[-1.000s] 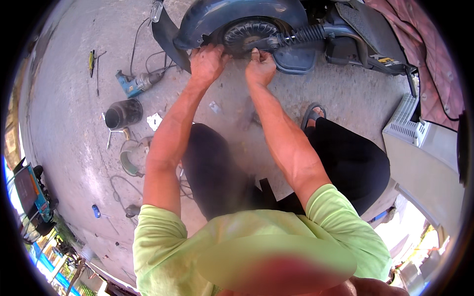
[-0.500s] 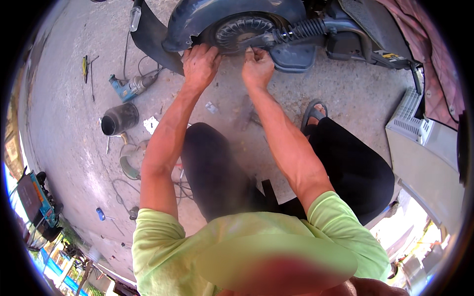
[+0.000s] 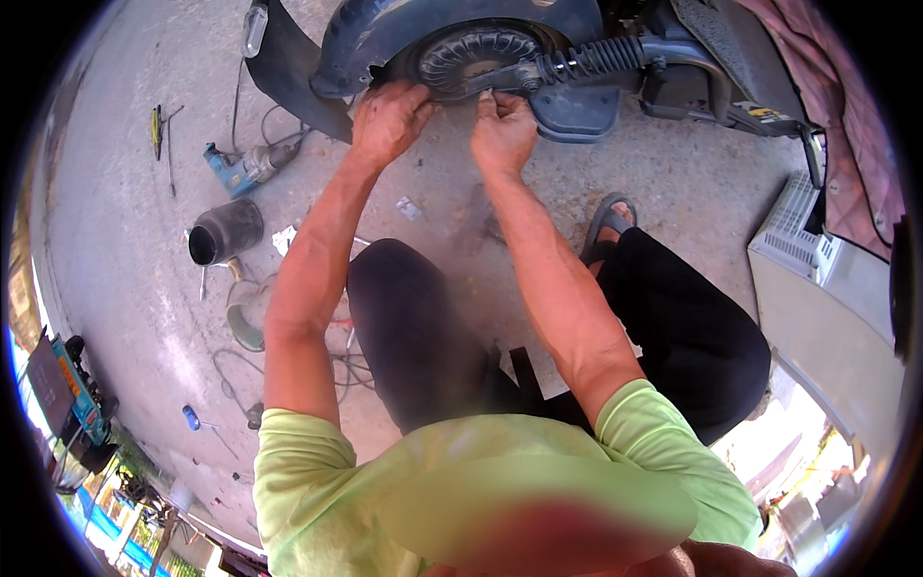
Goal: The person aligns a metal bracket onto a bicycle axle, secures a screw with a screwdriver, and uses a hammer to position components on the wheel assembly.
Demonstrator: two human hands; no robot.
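Note:
A dark scooter rear wheel (image 3: 476,53) sits at the top, under a curved fender (image 3: 404,24). A black flap (image 3: 293,67) hangs at its left. Beside the hub are a coil-spring shock absorber (image 3: 596,60) and a flat dark housing (image 3: 577,113). My left hand (image 3: 389,123) has curled fingers at the lower left of the wheel, near the fender edge; what they grip is hidden. My right hand (image 3: 503,135) pinches at the lower edge of the bracket below the shock's end; the small part between its fingertips cannot be made out.
On the concrete floor (image 3: 144,269) lie a drill (image 3: 240,168), screwdrivers (image 3: 156,135), a black canister (image 3: 224,233), a green ring-shaped piece (image 3: 245,317) and cords. A teal machine (image 3: 72,385) stands far left, a pale appliance (image 3: 817,308) and pink quilted cover (image 3: 851,154) at right.
The view has shifted slightly, moving the wheel and floor items a little left in the picture. Both hands stay at the wheel, with only small finger movements.

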